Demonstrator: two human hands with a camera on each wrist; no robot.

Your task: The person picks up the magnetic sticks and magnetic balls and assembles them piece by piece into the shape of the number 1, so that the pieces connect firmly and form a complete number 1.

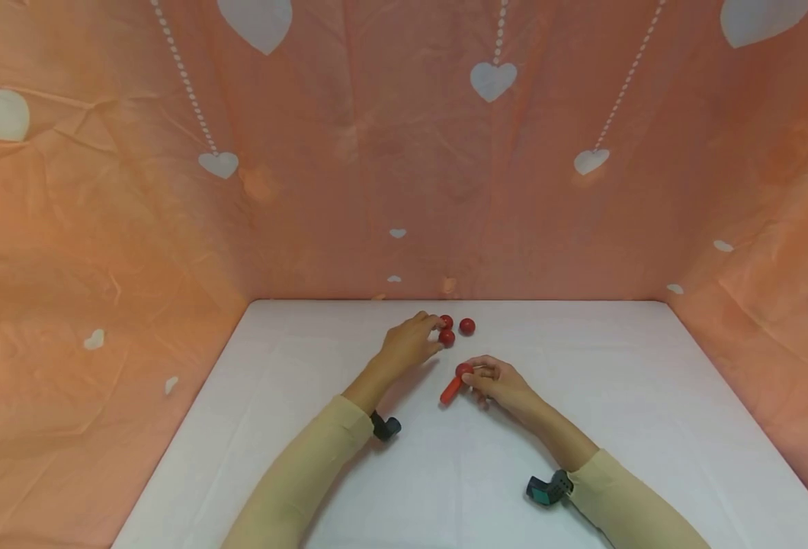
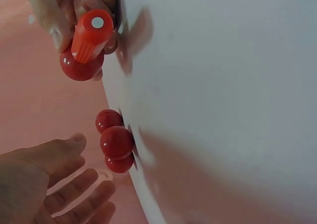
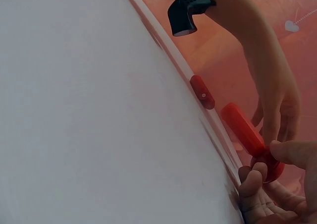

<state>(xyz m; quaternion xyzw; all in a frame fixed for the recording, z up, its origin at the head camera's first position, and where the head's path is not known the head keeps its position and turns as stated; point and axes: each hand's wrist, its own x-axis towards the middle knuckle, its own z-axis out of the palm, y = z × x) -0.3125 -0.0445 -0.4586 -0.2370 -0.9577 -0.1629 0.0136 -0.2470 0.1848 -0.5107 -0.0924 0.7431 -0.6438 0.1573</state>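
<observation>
- Head cam: left hand (image 1: 409,341) is loosely spread, just beside three red balls (image 1: 447,338); right hand (image 1: 503,385) pinches a fourth ball (image 1: 463,370), orange-red handle (image 1: 450,391) poking out on its near left.
- Left wrist: left thumb's clear of the trio.
- Right wrist: same pinch, plus a short red piece (image 3: 202,91) past the handle's free end.

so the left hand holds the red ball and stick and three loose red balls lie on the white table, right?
Wrong hand: the head view shows the right hand holding the red ball and stick, not the left hand. The three loose red balls do lie on the white table.
</observation>
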